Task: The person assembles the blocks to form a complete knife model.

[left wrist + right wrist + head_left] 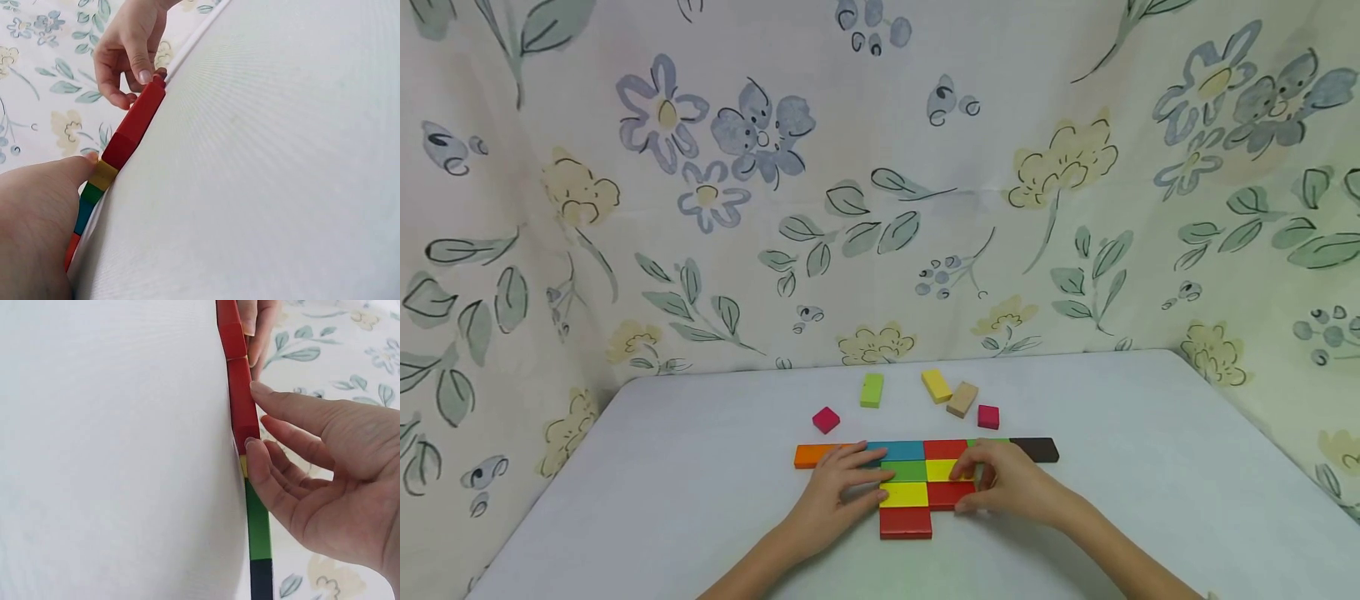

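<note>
Head view: flat painted blocks lie side by side on a white worktop (647, 500), low in the centre of the frame. The top row runs from an orange block (812, 457) on the left, past a blue block (904, 451), to a black block (1037, 450) on the right. The left hand (838, 492) has a loose, unclosed grip, its fingers reaching to the blue block and a green block (906, 472), its thumb at the left end of a yellow block (906, 496). The right hand (1011, 483) pinches a red block (946, 495), just right of that yellow block, between thumb and finger. Above the rows, loose pieces include a lime-green block (872, 391) and a tan block (962, 399). Floral fabric (880, 167) fills the upper frame.
</note>
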Demonstrator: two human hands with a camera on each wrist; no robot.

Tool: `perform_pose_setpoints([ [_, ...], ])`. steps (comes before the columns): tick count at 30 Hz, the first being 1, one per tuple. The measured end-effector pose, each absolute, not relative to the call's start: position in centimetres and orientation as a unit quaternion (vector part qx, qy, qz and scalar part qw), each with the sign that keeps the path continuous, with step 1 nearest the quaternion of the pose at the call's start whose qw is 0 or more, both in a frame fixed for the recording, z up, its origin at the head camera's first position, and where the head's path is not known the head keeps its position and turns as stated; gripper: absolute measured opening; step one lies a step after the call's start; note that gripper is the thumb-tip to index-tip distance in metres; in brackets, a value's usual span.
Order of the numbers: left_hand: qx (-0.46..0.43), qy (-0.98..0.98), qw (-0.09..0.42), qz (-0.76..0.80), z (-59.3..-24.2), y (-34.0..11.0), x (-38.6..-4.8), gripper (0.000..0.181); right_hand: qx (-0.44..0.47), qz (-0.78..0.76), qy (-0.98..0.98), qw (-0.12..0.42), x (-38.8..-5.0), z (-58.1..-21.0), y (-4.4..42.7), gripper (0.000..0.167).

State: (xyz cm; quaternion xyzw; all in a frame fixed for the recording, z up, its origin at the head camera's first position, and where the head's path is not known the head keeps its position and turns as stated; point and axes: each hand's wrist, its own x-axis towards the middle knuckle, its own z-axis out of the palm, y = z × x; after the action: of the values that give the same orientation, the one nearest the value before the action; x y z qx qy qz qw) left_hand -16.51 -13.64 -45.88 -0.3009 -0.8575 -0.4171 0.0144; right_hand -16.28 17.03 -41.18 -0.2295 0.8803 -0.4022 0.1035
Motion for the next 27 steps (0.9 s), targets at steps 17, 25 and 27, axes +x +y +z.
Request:
perform_pose_setpoints([
  [17, -0.287, -0.863, 0.021, -0.416, -46.0, -13.3, -16.4, 0.038, -0.225, -0.406, 0.879, 0.108, -16.4, -40.5, 17.4, 0.025],
  [25, -0.284, -0.874, 0.007, -0.394, -45.9, -13.2, -16.3, 0.050, -0.195, -0.398, 0.895, 0.047, -19.5, -39.2, 17.1, 0.021],
  [27, -0.285, -0.875, 0.006, -0.392, -45.9, -13.3, -16.4, 0.049, -0.185, -0.395, 0.900, 0.022, -20.7, -38.8, 16.7, 0.023],
])
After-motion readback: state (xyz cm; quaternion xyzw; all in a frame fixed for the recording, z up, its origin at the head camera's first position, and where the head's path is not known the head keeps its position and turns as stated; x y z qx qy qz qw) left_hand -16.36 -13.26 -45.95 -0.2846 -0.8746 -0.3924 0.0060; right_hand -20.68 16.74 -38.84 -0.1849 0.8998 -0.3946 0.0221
